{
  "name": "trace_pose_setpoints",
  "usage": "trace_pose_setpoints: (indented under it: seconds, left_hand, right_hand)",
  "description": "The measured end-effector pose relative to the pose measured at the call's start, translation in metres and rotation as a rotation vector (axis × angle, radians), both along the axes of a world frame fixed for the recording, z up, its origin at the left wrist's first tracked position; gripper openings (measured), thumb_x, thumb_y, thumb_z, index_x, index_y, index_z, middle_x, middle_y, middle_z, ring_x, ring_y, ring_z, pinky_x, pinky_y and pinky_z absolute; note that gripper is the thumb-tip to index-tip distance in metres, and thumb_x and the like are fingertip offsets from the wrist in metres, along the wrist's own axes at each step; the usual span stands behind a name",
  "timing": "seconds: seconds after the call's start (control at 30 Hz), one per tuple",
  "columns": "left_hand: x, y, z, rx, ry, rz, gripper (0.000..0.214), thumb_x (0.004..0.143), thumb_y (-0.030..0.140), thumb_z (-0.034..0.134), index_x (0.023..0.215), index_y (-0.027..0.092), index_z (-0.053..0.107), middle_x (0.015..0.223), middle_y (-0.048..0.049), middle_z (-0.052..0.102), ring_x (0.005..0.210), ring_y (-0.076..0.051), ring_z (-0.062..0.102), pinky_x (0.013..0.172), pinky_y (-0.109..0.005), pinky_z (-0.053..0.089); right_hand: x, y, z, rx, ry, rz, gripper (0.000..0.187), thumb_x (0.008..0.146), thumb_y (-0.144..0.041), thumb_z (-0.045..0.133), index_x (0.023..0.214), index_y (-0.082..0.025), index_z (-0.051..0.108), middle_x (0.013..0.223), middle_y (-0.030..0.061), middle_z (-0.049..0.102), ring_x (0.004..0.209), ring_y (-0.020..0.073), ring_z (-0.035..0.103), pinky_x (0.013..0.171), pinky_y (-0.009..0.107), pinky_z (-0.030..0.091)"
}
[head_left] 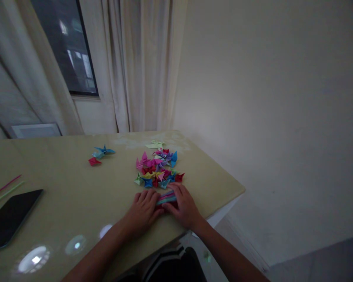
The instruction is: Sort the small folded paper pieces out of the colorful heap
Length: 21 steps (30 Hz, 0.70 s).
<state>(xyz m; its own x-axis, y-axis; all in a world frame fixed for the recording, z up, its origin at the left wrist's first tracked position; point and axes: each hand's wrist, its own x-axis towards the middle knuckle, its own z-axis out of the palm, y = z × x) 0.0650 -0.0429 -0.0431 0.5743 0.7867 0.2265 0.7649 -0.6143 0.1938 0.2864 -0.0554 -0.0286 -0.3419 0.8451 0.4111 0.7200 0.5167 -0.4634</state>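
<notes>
Dark clothing with pale stripes [176, 266] fills the bottom centre of the frame. Just above it, low at centre, the right grip [184, 205] grasps a striped, multicoloured bundle [166, 198] between thumb and fingers; the left grip [145, 207] curls against its left end — whether it also clasps it, I cannot tell. A dark flat device [13, 219] lies lower left on the worktop [76, 188], a pink stick [6, 186] and a green one [7, 194] just beyond. Colourful folded-paper pieces [157, 166] cluster behind the bundle — three more [101, 152] sit left of centre. Curtains [147, 70] hang farthest, upper left.
</notes>
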Motion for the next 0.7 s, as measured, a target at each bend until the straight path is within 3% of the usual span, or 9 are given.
trace_pose_setpoints:
  seconds: [0.2, 0.37, 0.5, 0.7]
  left_hand:
    - [0.000, 0.001, -0.008, 0.005, 0.000, -0.014, 0.029, 0.109, 0.035, 0.040, 0.125, 0.021, 0.061, 0.126, -0.0112, 0.062, 0.115, -0.028, 0.054, 0.100, -0.045, 0.042]
    - [0.001, 0.005, -0.001, -0.011, 0.024, -0.059, 0.022, 0.106, 0.020, 0.041, 0.117, 0.020, 0.060, 0.118, -0.0109, 0.066, 0.109, -0.027, 0.059, 0.098, -0.043, 0.045]
    - [0.000, 0.006, 0.011, -0.071, 0.036, -0.063, 0.025, 0.107, 0.017, 0.037, 0.121, 0.021, 0.057, 0.112, -0.0089, 0.070, 0.103, -0.024, 0.068, 0.090, -0.035, 0.052]
    - [0.003, 0.001, 0.018, -0.100, 0.110, 0.026, 0.034, 0.108, 0.026, 0.036, 0.139, 0.022, 0.049, 0.124, -0.0140, 0.071, 0.104, -0.026, 0.075, 0.075, -0.031, 0.056]
  right_hand:
    - [-0.001, -0.003, -0.001, 0.054, -0.133, 0.001, 0.057, 0.100, -0.043, 0.069, 0.153, -0.026, 0.054, 0.152, 0.0149, 0.057, 0.135, 0.0324, 0.057, 0.115, 0.052, 0.048]
    - [0.000, -0.004, -0.005, 0.102, -0.105, 0.000, 0.057, 0.100, -0.035, 0.069, 0.154, -0.025, 0.053, 0.151, 0.0148, 0.058, 0.134, 0.0313, 0.058, 0.114, 0.051, 0.050]
    - [0.004, -0.010, -0.006, 0.194, -0.050, -0.049, 0.063, 0.102, -0.032, 0.065, 0.161, -0.028, 0.044, 0.161, 0.0149, 0.046, 0.141, 0.0312, 0.053, 0.117, 0.052, 0.048]
    - [0.005, -0.013, -0.004, 0.239, -0.118, -0.026, 0.070, 0.101, -0.034, 0.065, 0.165, -0.034, 0.038, 0.168, 0.0114, 0.038, 0.155, 0.0350, 0.037, 0.122, 0.056, 0.041]
